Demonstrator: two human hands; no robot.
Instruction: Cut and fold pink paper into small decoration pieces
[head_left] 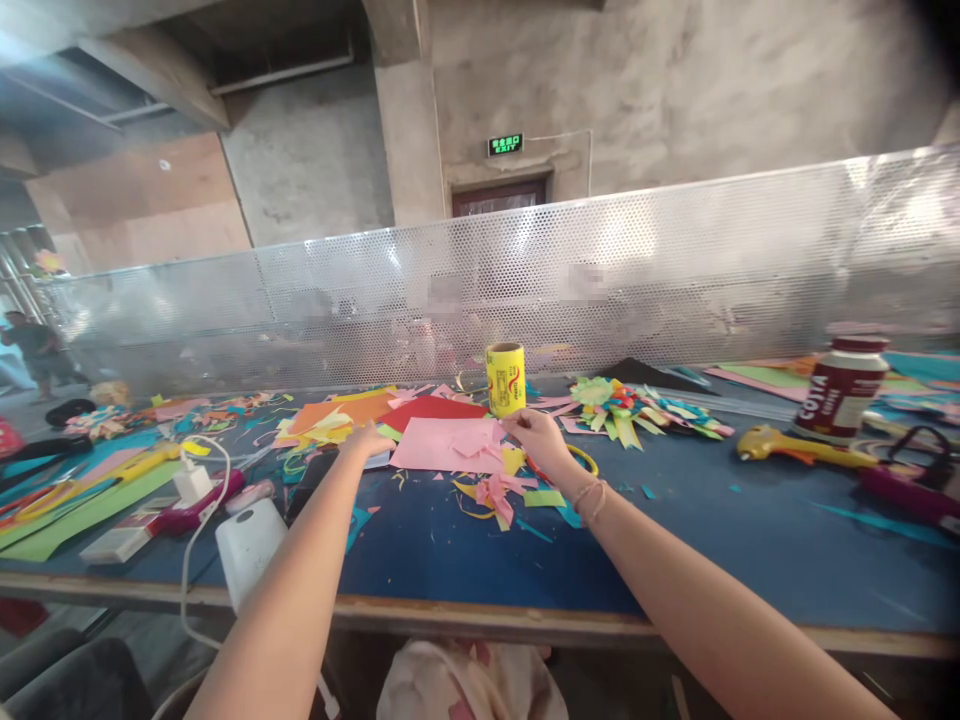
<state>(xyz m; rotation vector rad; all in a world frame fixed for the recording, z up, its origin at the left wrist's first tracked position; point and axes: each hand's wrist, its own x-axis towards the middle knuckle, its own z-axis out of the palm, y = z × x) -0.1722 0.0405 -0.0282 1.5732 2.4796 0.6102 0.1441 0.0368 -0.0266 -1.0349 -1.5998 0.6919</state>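
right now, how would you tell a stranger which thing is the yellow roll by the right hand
Start at the long blue table and look to its far edge, below the perforated metal screen. Near the middle stands the yellow roll, just beyond the right hand and the pink sheet. It is the only upright yellow cylinder with red print; around it lies flat paper.

Paper-craft workshop inside an industrial hall. Indicators: long blue-topped workbench (675,540) strewn with coloured paper sheets (442,445) and offcuts (495,495); yellow cutter (780,445); yellow roll (505,378); finished paper flowers (622,400); perforated metal divider (675,270); bare concrete walls (675,90); green exit sign (505,145).
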